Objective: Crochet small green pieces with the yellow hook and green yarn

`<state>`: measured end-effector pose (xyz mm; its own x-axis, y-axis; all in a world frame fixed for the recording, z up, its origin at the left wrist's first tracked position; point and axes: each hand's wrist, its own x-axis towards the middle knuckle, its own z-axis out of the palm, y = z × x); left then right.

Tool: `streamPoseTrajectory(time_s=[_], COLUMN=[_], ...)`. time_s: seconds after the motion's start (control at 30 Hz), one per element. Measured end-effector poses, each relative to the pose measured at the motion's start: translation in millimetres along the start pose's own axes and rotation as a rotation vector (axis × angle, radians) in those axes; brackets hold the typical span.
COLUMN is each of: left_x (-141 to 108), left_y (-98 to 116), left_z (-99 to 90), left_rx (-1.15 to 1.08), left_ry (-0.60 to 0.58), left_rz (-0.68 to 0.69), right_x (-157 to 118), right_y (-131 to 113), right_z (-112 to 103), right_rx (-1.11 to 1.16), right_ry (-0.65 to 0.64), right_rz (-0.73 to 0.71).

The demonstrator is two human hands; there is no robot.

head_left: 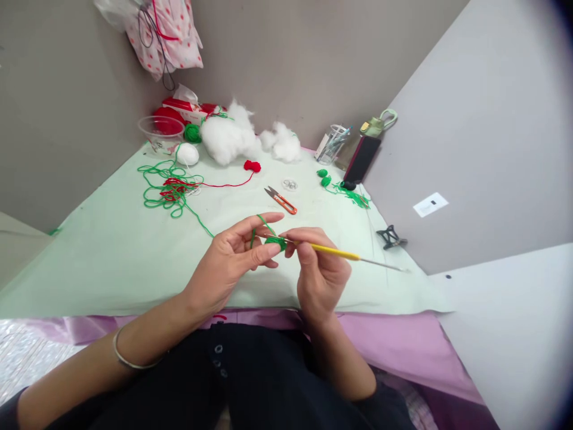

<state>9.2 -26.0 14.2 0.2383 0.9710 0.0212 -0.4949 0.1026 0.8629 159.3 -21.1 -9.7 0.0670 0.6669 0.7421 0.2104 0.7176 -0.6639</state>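
My left hand (pixel 237 251) pinches a small green crochet piece (pixel 275 242) between thumb and fingers. Green yarn runs over its raised index finger. In my right hand (pixel 320 269) is a yellow-handled crochet hook (pixel 333 251), gripped like a pen. One metal end of the hook is at the green piece; the other points to the right. The working yarn (pixel 197 218) trails from the left hand back to a loose tangle of green yarn (pixel 154 185) on the table. Whether a loop sits on the hook tip is too small to tell.
Orange thread snips (pixel 281 200) lie just beyond my hands, near a small round clear case (pixel 289 184). White stuffing (pixel 228 134), a red crocheted piece (pixel 252 166) and a plastic tub (pixel 161 134) stand farther back. Green pieces (pixel 326 180), a phone (pixel 362 158) and a black stand (pixel 391 237) are at right.
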Motion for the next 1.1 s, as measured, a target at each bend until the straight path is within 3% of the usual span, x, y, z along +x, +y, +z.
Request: streamPoseTrajectory(time_s=[0.07,0.17,0.27,0.37,0.47,0.67,0.77,0.93,1.1], left_x=[0.3,3.2,6.1,5.6,2.8,0.2,-0.4,-1.9,-4.7], left_y=[-2.1,-1.6,3.4,7.0,4.4,-0.6,1.7,2.0,-2.4], left_z=[0.2,-1.6,-4.4,-4.8,-3.3,-4.7,-5.9,-10.7,-9.3], left_rx=[-0.012,-0.128,-0.234,-0.231,-0.140,-0.072,-0.046,0.056,0.239], left_ry=[0.041,0.022,0.015,0.022,-0.035,-0.069,-0.056,-0.050,0.058], left_rz=[-0.015,-0.168,-0.244,-0.166,-0.083,-0.059,-0.040,0.040,0.177], right_x=[-5.4,-8.3,-3.3,2.4,3.1,3.3,4.6,0.4,-7.9], right_y=[1.5,2.5,-0.3,-3.9,-4.2,-1.4,-3.2,-11.8,-7.8], right_z=[1.2,-0.6,-5.0,-6.4,-4.6,-5.1,-6.0,-8.5,-6.2], right_rx=[-0.153,-0.310,-0.154,0.118,0.211,0.399,0.475,0.313,-0.112], right_ry=[-0.006,0.009,0.065,0.056,-0.003,0.042,0.041,0.014,-0.084], right_rz=[-0.130,-0.312,-0.140,0.077,0.146,0.349,0.375,0.266,-0.115])
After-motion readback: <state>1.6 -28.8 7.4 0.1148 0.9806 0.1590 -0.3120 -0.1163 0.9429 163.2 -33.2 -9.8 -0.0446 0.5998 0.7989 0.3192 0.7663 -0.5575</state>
